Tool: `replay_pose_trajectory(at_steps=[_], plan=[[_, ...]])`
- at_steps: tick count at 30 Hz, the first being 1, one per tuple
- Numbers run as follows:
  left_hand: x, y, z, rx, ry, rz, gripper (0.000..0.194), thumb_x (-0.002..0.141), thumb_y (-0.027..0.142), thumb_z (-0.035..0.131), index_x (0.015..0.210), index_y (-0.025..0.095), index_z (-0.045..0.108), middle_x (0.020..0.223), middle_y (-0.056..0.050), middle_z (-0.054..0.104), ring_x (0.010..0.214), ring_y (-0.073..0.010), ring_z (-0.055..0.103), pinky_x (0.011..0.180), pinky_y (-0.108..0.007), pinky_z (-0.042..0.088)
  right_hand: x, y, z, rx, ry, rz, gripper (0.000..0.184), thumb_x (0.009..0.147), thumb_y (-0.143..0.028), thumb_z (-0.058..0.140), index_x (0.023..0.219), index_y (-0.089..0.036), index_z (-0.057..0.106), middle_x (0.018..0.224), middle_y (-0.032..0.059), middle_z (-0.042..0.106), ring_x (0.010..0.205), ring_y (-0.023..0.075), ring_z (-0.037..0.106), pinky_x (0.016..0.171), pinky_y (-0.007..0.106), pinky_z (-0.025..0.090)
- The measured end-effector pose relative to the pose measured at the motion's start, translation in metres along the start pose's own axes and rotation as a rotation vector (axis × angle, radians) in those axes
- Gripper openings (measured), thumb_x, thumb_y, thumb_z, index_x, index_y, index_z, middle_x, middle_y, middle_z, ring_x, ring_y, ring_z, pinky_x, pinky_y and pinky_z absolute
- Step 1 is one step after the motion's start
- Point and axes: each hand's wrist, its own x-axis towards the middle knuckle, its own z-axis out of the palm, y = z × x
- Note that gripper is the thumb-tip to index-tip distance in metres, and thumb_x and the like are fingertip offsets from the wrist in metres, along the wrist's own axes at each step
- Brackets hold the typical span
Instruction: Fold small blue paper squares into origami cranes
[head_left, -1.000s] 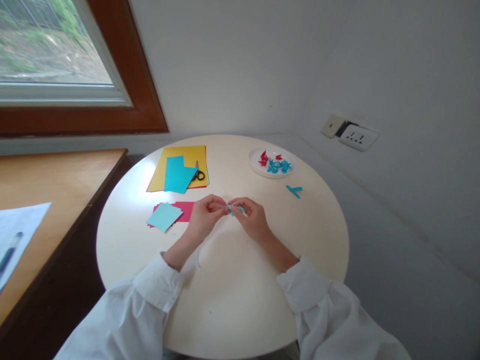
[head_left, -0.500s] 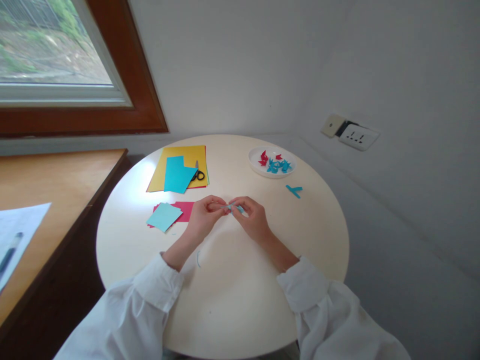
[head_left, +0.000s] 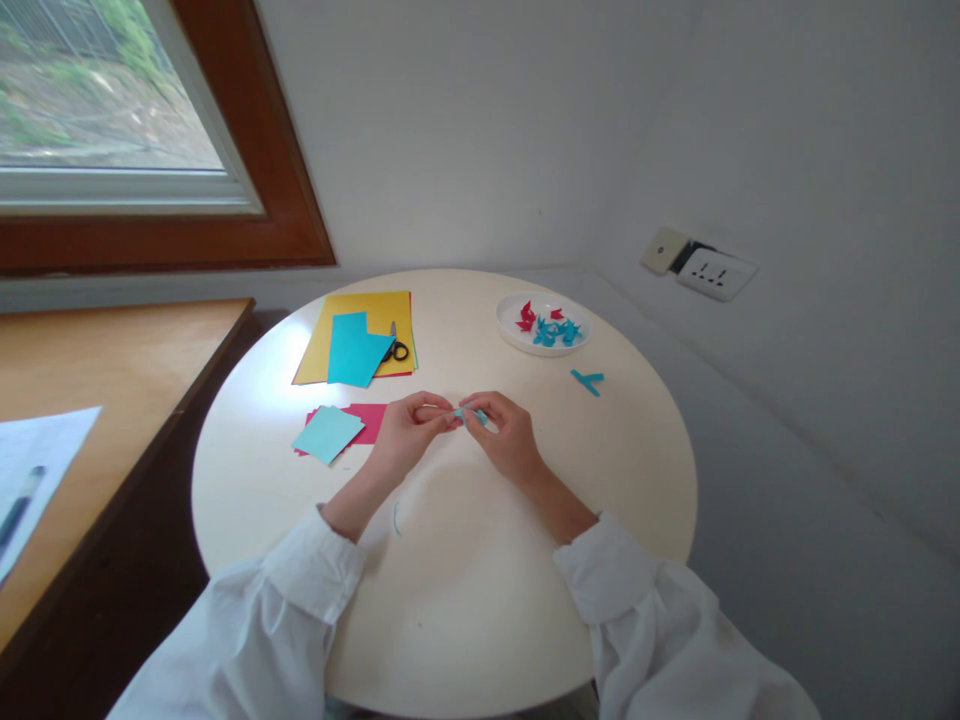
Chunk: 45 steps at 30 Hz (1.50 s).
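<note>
Light-blue paper (head_left: 481, 417) between left hand (head_left: 407, 425) and right hand (head_left: 508, 432), in a narrow pinch of both.

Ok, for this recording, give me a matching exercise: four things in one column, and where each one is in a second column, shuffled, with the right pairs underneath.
Things
1. scissors
2. small light-blue paper piece
3. pen
4. small pointed red pieces

Places
A. in the white dish
B. on the yellow sheet
C. on the white sheet at the far left of the view
D. between the fingers of the left hand and right hand

Right pairs: 1-B, 2-D, 3-C, 4-A
</note>
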Motion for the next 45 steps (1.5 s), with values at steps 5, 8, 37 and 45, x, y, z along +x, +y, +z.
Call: replay_pose_trajectory(at_steps=[5, 8, 37, 45], plan=[[0.001, -0.001, 0.000, 0.020, -0.001, 0.017, 0.025, 0.056, 0.026, 0.074, 0.069, 0.013, 0.058, 0.061, -0.003, 0.068, 0.068, -0.0187, 0.066, 0.072, -0.032, 0.051, 0.000, 0.001, 0.000, -0.002, -0.007, 0.001, 0.003, 0.072, -0.022, 0.058, 0.072, -0.019, 0.057, 0.080, 0.0049, 0.064, 0.075, 0.0159, 0.061, 0.071, 0.029, 0.051], [0.002, -0.003, -0.001, 0.089, 0.014, 0.040, 0.023, 0.057, 0.027, 0.073, 0.069, 0.014, 0.058, 0.062, -0.003, 0.067, 0.068, -0.0182, 0.065, 0.066, -0.029, 0.051, 0.000, 0.002, 0.000, -0.003, -0.011, 0.003, 0.004, 0.072, -0.022, 0.058, 0.071, -0.019, 0.057, 0.079, 0.0047, 0.064, 0.075, 0.0159, 0.061, 0.071, 0.029, 0.051], [0.005, -0.010, -0.003, 0.149, -0.035, 0.083, 0.021, 0.061, 0.029, 0.069, 0.071, 0.014, 0.058, 0.065, -0.005, 0.069, 0.071, -0.0206, 0.067, 0.067, -0.031, 0.053, 0.001, -0.002, -0.001, -0.138, -0.028, -0.014, 0.004, 0.072, -0.020, 0.055, 0.069, -0.018, 0.056, 0.071, 0.0031, 0.063, 0.067, 0.0146, 0.060, 0.064, 0.028, 0.049], [0.005, -0.010, -0.002, 0.143, -0.047, 0.108, 0.018, 0.066, 0.030, 0.064, 0.073, 0.014, 0.059, 0.071, -0.005, 0.069, 0.076, -0.0204, 0.067, 0.075, -0.034, 0.053, 0.002, -0.003, -0.002, -0.152, -0.008, -0.004, 0.004, 0.071, -0.021, 0.056, 0.070, -0.018, 0.057, 0.071, 0.0026, 0.063, 0.067, 0.0145, 0.060, 0.065, 0.028, 0.049]])
